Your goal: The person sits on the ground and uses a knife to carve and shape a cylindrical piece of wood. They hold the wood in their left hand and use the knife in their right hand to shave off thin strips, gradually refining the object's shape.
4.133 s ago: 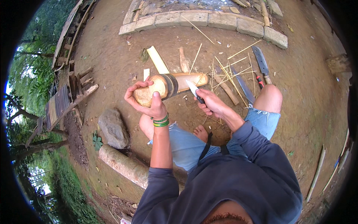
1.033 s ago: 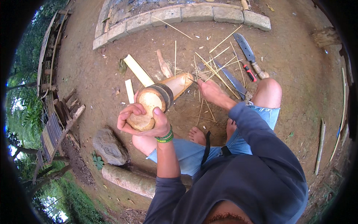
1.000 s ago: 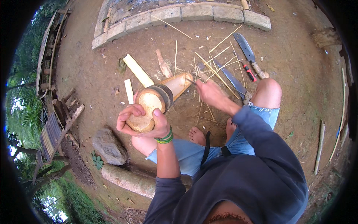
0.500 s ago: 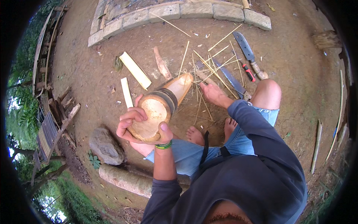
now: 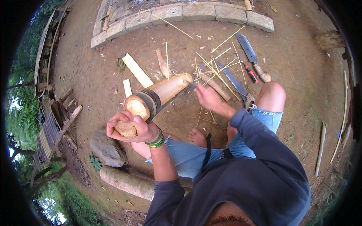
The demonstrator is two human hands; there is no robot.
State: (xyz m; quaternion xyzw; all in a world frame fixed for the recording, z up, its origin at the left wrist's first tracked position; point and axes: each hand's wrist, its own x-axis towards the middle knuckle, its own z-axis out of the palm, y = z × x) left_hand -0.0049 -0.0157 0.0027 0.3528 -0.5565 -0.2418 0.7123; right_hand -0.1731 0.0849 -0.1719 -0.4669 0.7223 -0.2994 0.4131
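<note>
My left hand point(image 5: 134, 130) grips the rounded wooden end point(image 5: 125, 129) of a bamboo tube point(image 5: 169, 90), fingers behind it and thumb on the near side. The tube slants up to the right, one side cut away to show a pale hollow. Dark bands point(image 5: 151, 100) circle it near the held end. By the far end, my right hand point(image 5: 209, 98) is closed round a short dark tool point(image 5: 192, 85), whose tip is close to the tube's edge; blur and the fingers hide its kind. A thin strip point(image 5: 167, 56) stands up behind the tube.
Thin bamboo strips point(image 5: 215, 67) lie scattered ahead, with a stick point(image 5: 215, 86), a saw point(image 5: 233, 81), a red-and-black handled tool point(image 5: 250, 74) and a machete point(image 5: 247, 47). Split bamboo pieces point(image 5: 137, 70) lie left. A rock point(image 5: 107, 148) and log point(image 5: 126, 182) are nearby; stone blocks point(image 5: 166, 15) edge the far side.
My left hand and the held end of the tube have shifted left and down, so the tube lies more sideways. My right hand has moved slightly left and down, and the dark tool now shows.
</note>
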